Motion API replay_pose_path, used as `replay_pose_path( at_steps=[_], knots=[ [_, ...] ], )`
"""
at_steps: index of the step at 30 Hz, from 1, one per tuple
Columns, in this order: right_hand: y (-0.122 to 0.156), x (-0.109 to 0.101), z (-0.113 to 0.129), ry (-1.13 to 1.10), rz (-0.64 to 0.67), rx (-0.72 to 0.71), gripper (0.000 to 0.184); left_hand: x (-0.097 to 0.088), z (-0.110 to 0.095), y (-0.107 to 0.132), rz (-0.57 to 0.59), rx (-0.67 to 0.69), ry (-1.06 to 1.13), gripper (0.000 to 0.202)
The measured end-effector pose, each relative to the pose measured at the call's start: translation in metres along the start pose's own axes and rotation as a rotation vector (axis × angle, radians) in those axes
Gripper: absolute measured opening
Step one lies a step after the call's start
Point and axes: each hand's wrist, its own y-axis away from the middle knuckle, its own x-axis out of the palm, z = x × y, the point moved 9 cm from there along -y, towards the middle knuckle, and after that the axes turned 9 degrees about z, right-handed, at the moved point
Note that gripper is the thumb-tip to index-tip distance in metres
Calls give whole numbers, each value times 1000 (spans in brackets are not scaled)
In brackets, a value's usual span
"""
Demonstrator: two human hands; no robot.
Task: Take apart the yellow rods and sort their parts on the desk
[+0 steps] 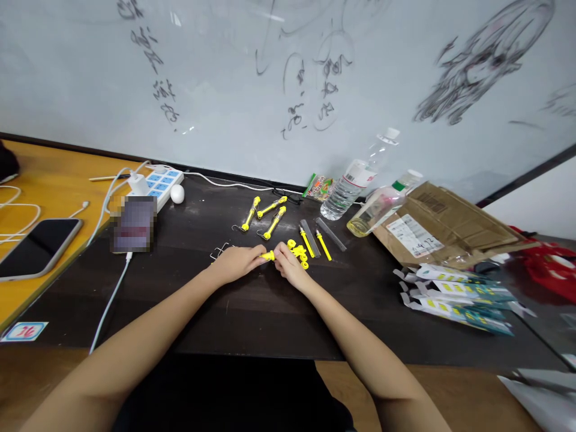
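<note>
My left hand [236, 264] and my right hand [291, 268] meet over the dark table, closed on opposite ends of a yellow spring scale part [269, 256]. Fingers hide most of it. Beside my right hand lies a small pile of yellow caps [300, 254]. Bent metal wire hooks [219, 249] lie by my left hand, partly covered by it. Beyond the hands are three yellow spring scales, one on the left [251, 214], one at the back [272, 207] and one in front [275, 223]. To the right rest yellow rods [323, 246] and clear tubes [332, 234].
A water bottle [345, 195], a bottle of yellowish liquid [375, 211] and a snack packet [318, 187] stand near the whiteboard. Rightward lie a cardboard parcel [454, 225] and several flattened boxes [463, 297]. At left are a power strip [164, 180], phone [38, 247] and cable [110, 306].
</note>
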Motion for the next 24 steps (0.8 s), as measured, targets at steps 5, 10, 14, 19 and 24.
replay_pose_path(
  at_steps=[5,10,14,19,24],
  knots=[
    [-2,-4,-4,-82,-62,37,41,-4,-1,0,-51,-23,-17,29],
    [-4,-1,-10,-100,-32,69,45,-3,-1,0,-52,-47,-53,31],
    [-3,4,-9,-130,37,72,41,-2,0,0,-34,-50,-58,32],
    [-2,6,-2,-56,140,7,33,-1,5,-1,-12,-35,-32,36],
    [-1,8,1,65,285,-74,20,4,12,-1,26,-10,-5,40]
  ],
)
